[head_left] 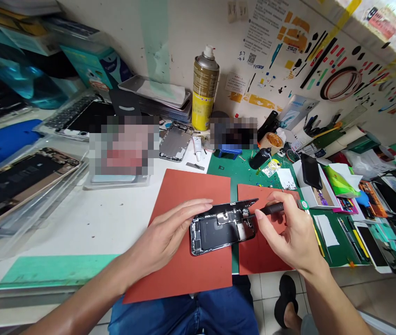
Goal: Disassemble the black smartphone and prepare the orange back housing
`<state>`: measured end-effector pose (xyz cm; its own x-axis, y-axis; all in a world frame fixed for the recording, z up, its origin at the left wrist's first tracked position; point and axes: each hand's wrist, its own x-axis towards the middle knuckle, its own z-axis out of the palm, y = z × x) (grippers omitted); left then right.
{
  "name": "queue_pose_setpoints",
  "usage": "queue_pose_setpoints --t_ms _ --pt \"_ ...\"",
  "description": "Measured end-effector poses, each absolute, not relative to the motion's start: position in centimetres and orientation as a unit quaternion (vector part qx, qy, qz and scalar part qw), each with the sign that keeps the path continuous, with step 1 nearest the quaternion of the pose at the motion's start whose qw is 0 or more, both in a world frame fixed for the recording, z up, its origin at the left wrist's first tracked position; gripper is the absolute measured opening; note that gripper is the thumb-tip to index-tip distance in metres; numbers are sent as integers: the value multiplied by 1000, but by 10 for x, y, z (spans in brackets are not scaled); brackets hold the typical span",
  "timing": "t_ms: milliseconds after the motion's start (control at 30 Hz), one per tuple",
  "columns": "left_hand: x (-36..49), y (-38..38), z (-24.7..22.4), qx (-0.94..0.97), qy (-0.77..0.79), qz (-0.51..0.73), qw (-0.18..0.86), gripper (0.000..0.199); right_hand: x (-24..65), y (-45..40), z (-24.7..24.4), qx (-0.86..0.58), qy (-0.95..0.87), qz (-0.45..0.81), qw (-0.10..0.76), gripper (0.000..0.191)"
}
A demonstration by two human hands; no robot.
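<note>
An opened smartphone [221, 231] lies on a red mat, its inner parts and dark battery showing. Along its far side the screen [233, 205] is tilted up. My left hand [170, 230] holds the phone at its left end, with straight fingers along the raised screen; the thumb is mostly hidden. In my right hand [290, 230] is a screwdriver [272, 209] with a black handle, pinched between thumb and fingers. Its shaft points left to the phone's right end, near the metal plates; I cannot tell whether the tip touches a screw.
Two red mats [198, 274] lie over the white table and a green mat [215, 163]. A yellow spray can [203, 93] stands by the wall. Disassembled phone housings [175, 142] lie at the back; tweezers, pens and a white phone [372, 246] sit right. Another person's foot [286, 300] shows below.
</note>
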<state>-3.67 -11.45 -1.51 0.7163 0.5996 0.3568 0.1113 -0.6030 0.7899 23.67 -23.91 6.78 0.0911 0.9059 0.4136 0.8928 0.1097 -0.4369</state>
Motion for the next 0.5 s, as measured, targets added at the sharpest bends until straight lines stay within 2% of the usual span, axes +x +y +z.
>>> queue_pose_setpoints --t_ms 133,233,333,433,500 --pt "-37 -113 -13 839 190 315 401 43 235 -241 65 -682 -656 16 323 14" --pt "-37 -113 -12 842 195 297 406 42 235 -243 61 -698 -634 16 332 23" --pt "-37 -114 -10 845 193 290 405 42 238 -247 57 -722 -600 3 346 23" --pt "-36 -115 -8 845 195 297 400 38 240 -252 56 -747 -538 9 391 25" --pt "-34 -117 -6 844 202 299 396 33 237 -256 55 -756 -469 25 457 30"
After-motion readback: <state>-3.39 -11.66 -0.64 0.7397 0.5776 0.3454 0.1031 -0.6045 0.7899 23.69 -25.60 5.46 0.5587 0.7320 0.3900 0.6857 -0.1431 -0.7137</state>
